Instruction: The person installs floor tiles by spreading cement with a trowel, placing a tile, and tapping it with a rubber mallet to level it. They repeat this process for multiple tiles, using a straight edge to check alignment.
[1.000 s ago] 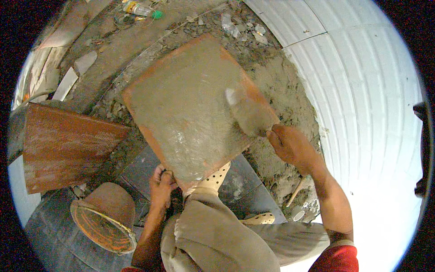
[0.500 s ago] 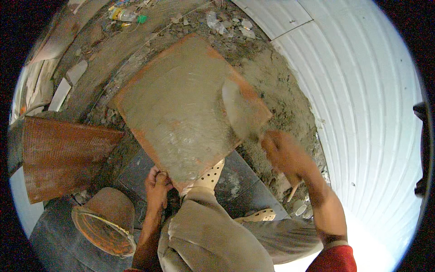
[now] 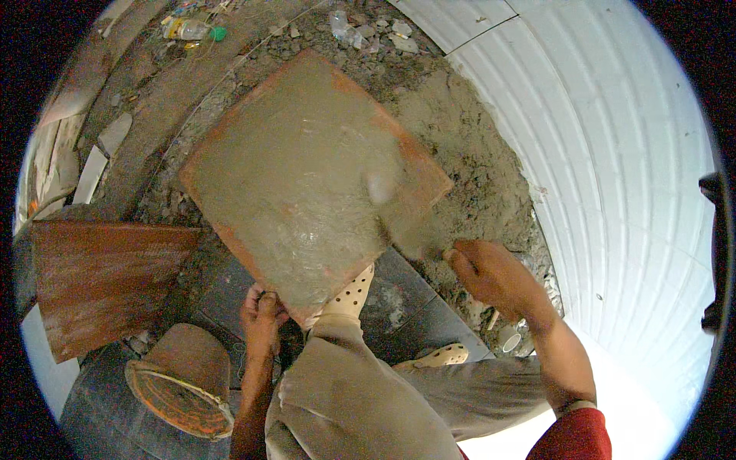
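A large square tile (image 3: 276,146), reddish-brown at its edges, is coated with wet grey mortar and lies turned cornerwise before me. My left hand (image 3: 263,310) pinches its near left edge, close to the near corner. My right hand (image 3: 494,280) is closed around the handle of a trowel (image 3: 414,234), at the right of the tile. The trowel's blade is smeared by motion and lies over the mortar near the tile's right side. Its handle is mostly hidden inside my fist.
Another reddish tile (image 3: 107,284) leans at the left, above a tipped bucket (image 3: 184,360). Dark floor tiles (image 3: 399,299) lie under my feet. Rough sandy mortar (image 3: 475,169) runs beside the white ribbed wall (image 3: 606,153). A plastic bottle (image 3: 188,31) and rubble lie at the far side.
The trowel has swept nearer to me and slightly left over the mortar, with my right hand lower. My left hand keeps its grip on the tile. The whole view has shifted slightly.
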A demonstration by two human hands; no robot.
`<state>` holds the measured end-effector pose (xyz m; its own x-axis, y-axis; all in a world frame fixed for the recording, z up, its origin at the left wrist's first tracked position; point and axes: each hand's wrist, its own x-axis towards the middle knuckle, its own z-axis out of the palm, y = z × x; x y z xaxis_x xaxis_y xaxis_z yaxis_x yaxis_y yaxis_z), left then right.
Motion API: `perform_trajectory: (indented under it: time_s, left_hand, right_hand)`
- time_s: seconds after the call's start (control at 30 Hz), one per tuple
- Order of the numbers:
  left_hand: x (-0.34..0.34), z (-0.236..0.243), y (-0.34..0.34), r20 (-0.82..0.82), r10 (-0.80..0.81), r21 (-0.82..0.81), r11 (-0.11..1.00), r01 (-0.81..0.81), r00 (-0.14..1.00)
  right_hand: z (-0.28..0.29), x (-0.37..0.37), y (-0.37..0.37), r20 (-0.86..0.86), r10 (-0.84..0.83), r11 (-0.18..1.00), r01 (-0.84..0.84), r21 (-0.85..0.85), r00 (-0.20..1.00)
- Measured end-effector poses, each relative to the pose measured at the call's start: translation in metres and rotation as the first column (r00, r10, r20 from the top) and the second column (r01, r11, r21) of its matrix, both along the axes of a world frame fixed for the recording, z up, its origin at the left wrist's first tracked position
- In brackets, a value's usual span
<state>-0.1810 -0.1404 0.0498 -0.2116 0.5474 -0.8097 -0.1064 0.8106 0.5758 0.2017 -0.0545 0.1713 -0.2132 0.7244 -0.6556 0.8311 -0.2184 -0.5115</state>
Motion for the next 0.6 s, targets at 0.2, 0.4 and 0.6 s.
perform_trajectory:
  time_s: [0.2,0.4,0.6]
  left_hand:
    - [0.001,-0.009,-0.004,0.068,0.089,0.018,0.996,-0.091,0.994]
    - [-0.008,-0.011,-0.005,0.083,0.054,0.044,0.997,-0.057,0.995]
    - [-0.006,-0.007,-0.002,0.041,-0.032,0.050,0.998,0.030,0.999]
  right_hand:
    - [-0.037,0.005,-0.029,0.219,-0.073,0.990,0.044,0.134,0.973]
    - [0.007,-0.002,-0.058,0.102,-0.022,0.995,0.031,-0.096,0.995]
    - [-0.009,0.005,-0.016,0.094,-0.303,0.952,0.305,-0.007,0.949]
